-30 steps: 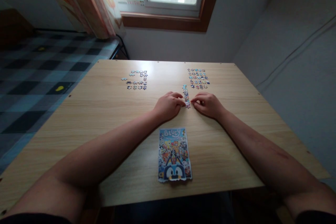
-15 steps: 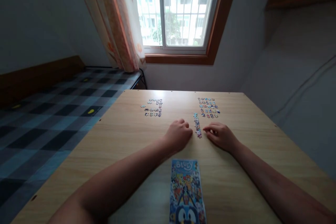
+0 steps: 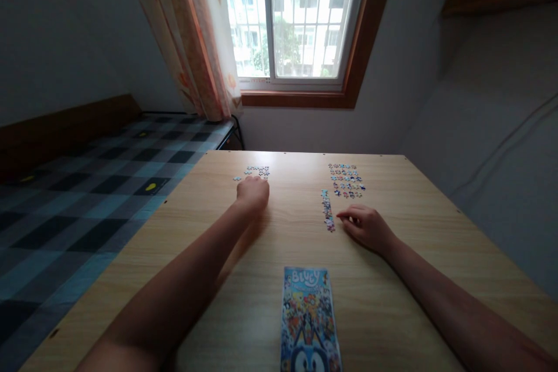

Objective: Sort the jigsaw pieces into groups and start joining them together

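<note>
My left hand (image 3: 253,192), its fingers curled downward, is over the near part of the left group of loose jigsaw pieces (image 3: 258,170) and covers some of them. Whether a piece is between its fingertips is hidden. My right hand (image 3: 364,225) rests on the table with thumb and forefinger pinched together; anything in the pinch is too small to make out. Just left of those fingertips lies a narrow joined strip of jigsaw pieces (image 3: 328,210), apart from the hand.
More loose jigsaw pieces (image 3: 346,179) lie in rows at the back right of the wooden table (image 3: 196,279). A colourful printed "Bluey" picture sheet (image 3: 310,317) lies at the near edge. A bed with a checked cover (image 3: 108,186) stands left; a window (image 3: 305,17) is ahead.
My left hand has moved left and away from me, from beside the joined strip to the left group of pieces. My right hand stays in place.
</note>
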Demonstrator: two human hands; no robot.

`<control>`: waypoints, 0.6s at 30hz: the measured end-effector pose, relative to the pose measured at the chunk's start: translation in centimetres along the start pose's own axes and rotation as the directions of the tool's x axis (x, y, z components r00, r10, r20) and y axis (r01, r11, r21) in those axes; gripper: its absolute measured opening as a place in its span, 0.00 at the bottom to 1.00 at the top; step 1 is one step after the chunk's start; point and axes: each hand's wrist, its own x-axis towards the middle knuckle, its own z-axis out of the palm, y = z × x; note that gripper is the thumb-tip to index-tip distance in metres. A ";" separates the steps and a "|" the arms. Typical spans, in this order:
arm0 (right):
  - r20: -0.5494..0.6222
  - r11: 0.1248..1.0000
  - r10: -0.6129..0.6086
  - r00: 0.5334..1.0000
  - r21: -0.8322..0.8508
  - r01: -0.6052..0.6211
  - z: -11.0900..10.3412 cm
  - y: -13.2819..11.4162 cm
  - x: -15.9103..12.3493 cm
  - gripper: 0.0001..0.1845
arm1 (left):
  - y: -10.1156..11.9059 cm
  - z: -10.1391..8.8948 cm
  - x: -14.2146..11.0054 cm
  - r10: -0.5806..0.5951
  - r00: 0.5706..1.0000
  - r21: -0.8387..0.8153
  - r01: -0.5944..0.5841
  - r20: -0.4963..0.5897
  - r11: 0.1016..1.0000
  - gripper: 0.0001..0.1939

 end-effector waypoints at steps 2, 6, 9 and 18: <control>-0.015 1.000 -0.005 1.000 -0.006 0.005 0.0 -0.1 0.1 0.10 | 0.1 0.4 0.0 0.005 1.000 -0.005 -0.005 0.006 1.000 0.14; -0.033 1.000 -0.010 0.999 -0.007 0.010 -0.1 -0.1 0.2 0.10 | 1.2 0.6 -0.7 0.087 0.996 -0.026 -0.088 -0.021 0.996 0.12; -0.046 1.000 -0.003 0.999 0.002 0.003 -0.1 0.0 0.1 0.10 | 2.7 0.4 -1.6 0.291 0.955 -0.095 -0.296 -0.062 0.950 0.11; -0.050 1.000 0.005 0.999 0.007 -0.005 -0.4 -0.3 0.0 0.10 | 5.2 1.4 -2.5 0.763 0.634 -0.528 -0.694 -0.128 0.489 0.08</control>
